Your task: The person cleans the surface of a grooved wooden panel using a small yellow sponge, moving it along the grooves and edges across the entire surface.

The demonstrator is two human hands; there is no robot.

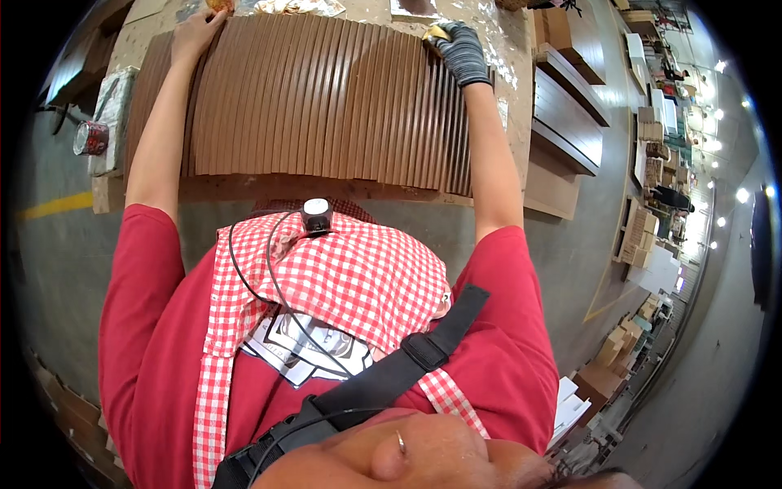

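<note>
Two arms stretch out over a row of brown ribbed wooden strips (326, 98) laid side by side on a workbench (147, 191), in a busy workshop seen from above. The left hand (194, 34), bare, lies open and flat on the far left corner of the strips, palm down, fingers spread toward the far edge. The right hand (463, 50), in a grey knit glove, is closed around a small yellow pad (436, 33) and presses it to the far right corner of the strips. The strips fill most of the bench top, straight in front of the person's red shirt and checked apron (342, 277). A small tin can (90, 138) stands just beyond the strips' left edge, beside a wrapped block. Stacked brown boards (570, 106) lie on the floor to the right of the strips, and cardboard boxes line an aisle well beyond them.

Judging by the grip, the rubbing goes best with long strokes along the grooves, not across them, with even pressure from the pad. The flat left hand looks well placed to keep the loose strips from sliding; holding it firm near the edge should stop the row fanning apart.
</note>
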